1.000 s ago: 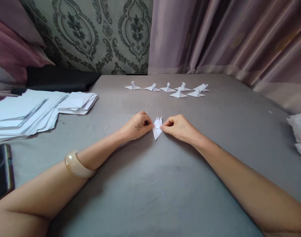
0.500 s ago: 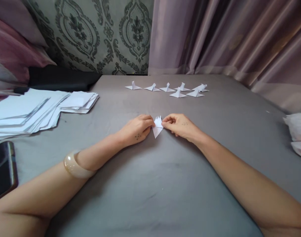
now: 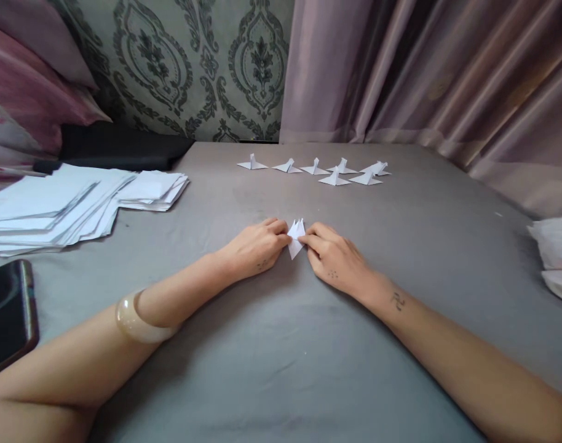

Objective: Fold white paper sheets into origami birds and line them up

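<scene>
Between my two hands is a small folded white paper piece (image 3: 296, 247), its broad point turned toward me and narrow upright tips at the far end. My left hand (image 3: 259, 247) pinches its left edge between thumb and fingers. On the other side, my right hand (image 3: 336, 255) is closed on the right edge, with the thumb laid on the paper's face. The fingertips cover part of both edges. Farther back on the grey cloth stand several folded white paper figures (image 3: 334, 177) with flat pointed wings and a raised middle.
Stacks of white paper (image 3: 69, 200) lie at the left, larger sheets beside smaller ones. A phone (image 3: 8, 314) rests nearer me at the left edge. Behind the paper is a black cloth (image 3: 124, 146). A white plastic-looking bundle (image 3: 558, 252) sits far right, below the curtain (image 3: 377, 67).
My right hand has rolled over, its back now facing up more and its thumb farther onto the paper. My left hand keeps its pinch. The view has shifted slightly.
</scene>
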The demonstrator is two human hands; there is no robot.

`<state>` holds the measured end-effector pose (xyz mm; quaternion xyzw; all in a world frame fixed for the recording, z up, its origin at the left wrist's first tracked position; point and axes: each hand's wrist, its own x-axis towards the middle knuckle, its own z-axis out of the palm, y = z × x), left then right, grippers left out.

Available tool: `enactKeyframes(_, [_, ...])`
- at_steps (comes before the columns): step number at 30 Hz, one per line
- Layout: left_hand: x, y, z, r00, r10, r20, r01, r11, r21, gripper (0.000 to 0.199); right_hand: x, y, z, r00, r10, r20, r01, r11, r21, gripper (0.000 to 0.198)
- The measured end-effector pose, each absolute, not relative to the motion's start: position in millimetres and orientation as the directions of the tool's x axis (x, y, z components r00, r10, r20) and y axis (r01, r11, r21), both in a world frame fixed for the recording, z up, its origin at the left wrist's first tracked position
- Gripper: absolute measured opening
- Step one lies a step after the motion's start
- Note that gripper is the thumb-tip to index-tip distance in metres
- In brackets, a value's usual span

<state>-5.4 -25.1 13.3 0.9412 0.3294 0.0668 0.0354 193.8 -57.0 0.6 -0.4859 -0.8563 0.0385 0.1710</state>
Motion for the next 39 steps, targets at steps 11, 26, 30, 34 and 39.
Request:
enactKeyframes(11, [-10,-20,6,0.688,0.687,0.234,0.619,-0.724,0.306,0.034,190,-59,7,-0.514,0.837,0.189,0.846,0.531,-0.047,0.032])
enactKeyframes(26, [-7,-23,9,0.787,0.592,0.172,0.585,-0.805,0.093,0.034,194,-58,8,-0.450,0.866,0.220,0.861,0.486,-0.152,0.030])
enactKeyframes(30, [-5,-28,11,0.771,0.602,0.206,0.592,-0.798,0.117,0.031,194,-57,10,-0.438,0.873,0.215,0.865,0.474,-0.165,0.028])
enactKeyframes(34, [-2,-32,11,0.752,0.618,0.231,0.606,-0.785,0.128,0.039,193,-57,7,-0.345,0.905,0.248,0.903,0.392,-0.175,0.026])
enactKeyframes(39, [5,-32,7,0.688,0.692,0.219,0.683,-0.719,0.127,0.050,192,-58,5,-0.233,0.934,0.270,0.926,0.298,-0.231,0.026])
